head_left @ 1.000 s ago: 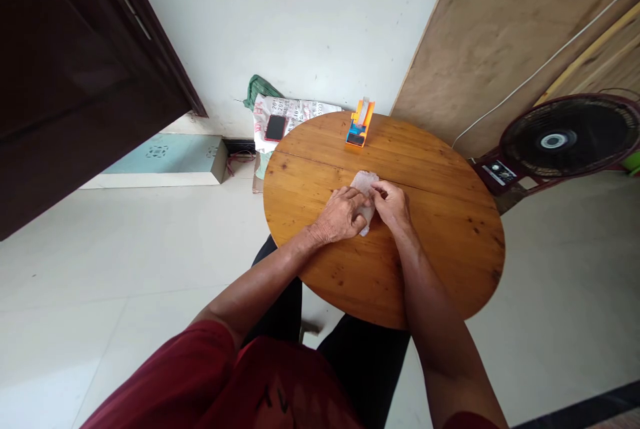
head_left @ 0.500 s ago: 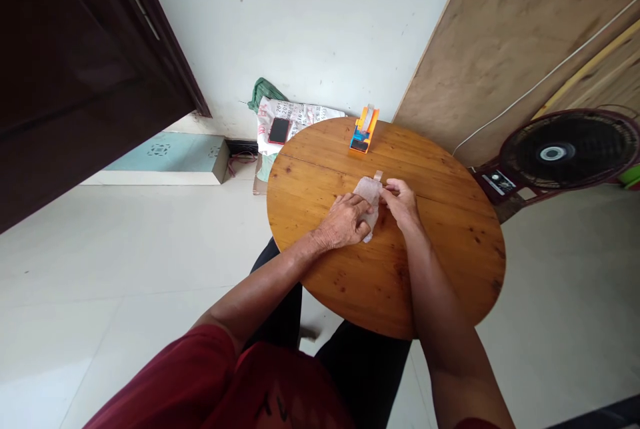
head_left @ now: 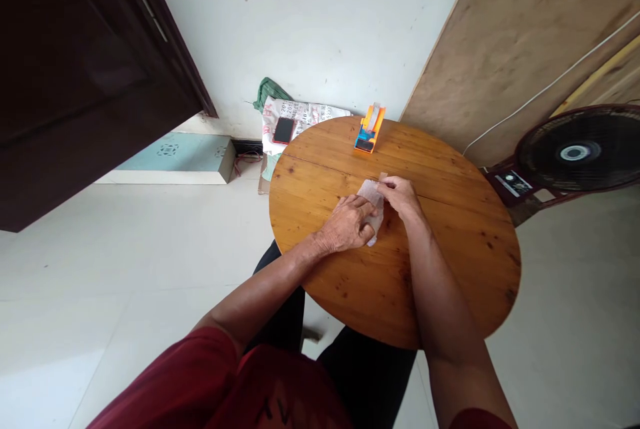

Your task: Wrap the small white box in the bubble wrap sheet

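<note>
- whitish packet (head_left: 370,189), longish, with a slightly ragged outline; it lies flat on the wooden table, its long side running away from the person, its middle partly covered;
- small translucent strip (head_left: 383,175), brownish over the wood; just beyond the packet's far end, mostly hidden

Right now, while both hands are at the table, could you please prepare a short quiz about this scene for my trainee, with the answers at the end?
1. Multiple choice: which colours has the tape dispenser on the round table?
A) green and white
B) orange and blue
C) red and grey

2. True or false: the left hand rests on the pale packet.

3. Short answer: which hand is nearer to the fan?

Key:
1. B, orange and blue.
2. True; its fingers lie across the packet.
3. The right hand; the fan stands to the right of the table in the head view.
</note>
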`<action>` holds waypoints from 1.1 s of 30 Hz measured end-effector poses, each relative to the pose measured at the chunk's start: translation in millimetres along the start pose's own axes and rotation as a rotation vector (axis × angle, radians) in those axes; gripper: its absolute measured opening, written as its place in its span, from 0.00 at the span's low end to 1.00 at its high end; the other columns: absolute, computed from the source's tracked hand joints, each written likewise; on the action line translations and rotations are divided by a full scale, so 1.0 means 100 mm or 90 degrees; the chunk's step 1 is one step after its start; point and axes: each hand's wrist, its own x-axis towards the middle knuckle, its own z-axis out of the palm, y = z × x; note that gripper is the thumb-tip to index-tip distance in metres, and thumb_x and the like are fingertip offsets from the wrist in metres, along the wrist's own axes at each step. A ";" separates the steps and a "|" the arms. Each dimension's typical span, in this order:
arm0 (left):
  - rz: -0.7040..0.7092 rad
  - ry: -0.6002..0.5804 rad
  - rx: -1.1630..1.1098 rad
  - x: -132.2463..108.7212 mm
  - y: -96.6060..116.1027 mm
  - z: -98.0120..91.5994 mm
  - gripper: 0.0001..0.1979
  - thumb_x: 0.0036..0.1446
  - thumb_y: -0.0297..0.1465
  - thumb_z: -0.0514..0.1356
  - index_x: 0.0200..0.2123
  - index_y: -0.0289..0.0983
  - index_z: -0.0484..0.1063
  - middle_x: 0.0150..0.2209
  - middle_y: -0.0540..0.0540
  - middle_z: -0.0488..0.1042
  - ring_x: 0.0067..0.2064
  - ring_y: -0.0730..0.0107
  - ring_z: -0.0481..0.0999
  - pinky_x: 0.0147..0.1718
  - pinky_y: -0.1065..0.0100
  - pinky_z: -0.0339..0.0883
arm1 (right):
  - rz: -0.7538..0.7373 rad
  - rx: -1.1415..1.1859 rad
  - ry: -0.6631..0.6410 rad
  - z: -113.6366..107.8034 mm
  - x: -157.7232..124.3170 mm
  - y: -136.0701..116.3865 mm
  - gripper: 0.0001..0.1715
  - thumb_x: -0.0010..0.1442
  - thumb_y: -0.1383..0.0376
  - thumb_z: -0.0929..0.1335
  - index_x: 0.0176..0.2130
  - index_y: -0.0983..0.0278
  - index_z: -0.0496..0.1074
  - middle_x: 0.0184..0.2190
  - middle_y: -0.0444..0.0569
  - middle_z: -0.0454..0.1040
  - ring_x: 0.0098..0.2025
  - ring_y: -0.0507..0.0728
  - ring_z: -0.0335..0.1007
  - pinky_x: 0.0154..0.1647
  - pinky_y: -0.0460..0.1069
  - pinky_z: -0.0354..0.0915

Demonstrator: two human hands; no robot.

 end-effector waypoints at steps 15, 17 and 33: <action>0.013 0.004 -0.002 -0.01 -0.03 0.02 0.18 0.49 0.26 0.56 0.45 0.35 0.74 0.49 0.39 0.76 0.52 0.53 0.72 0.55 0.53 0.64 | -0.033 -0.033 0.056 0.05 -0.09 -0.04 0.16 0.49 0.52 0.68 0.26 0.62 0.74 0.21 0.42 0.71 0.28 0.54 0.64 0.29 0.47 0.59; 0.011 0.008 0.001 -0.02 -0.03 0.03 0.18 0.49 0.26 0.56 0.45 0.35 0.74 0.51 0.39 0.76 0.52 0.53 0.72 0.55 0.53 0.64 | -0.027 -0.039 0.068 0.06 -0.09 -0.05 0.16 0.49 0.52 0.68 0.26 0.62 0.74 0.21 0.42 0.71 0.28 0.54 0.64 0.29 0.48 0.58; -0.074 0.006 -0.039 -0.05 -0.04 0.05 0.18 0.51 0.26 0.58 0.47 0.36 0.74 0.62 0.35 0.64 0.62 0.53 0.68 0.63 0.53 0.63 | -0.049 0.003 0.083 0.06 -0.08 0.04 0.18 0.48 0.50 0.70 0.23 0.62 0.71 0.19 0.40 0.63 0.24 0.52 0.57 0.26 0.48 0.51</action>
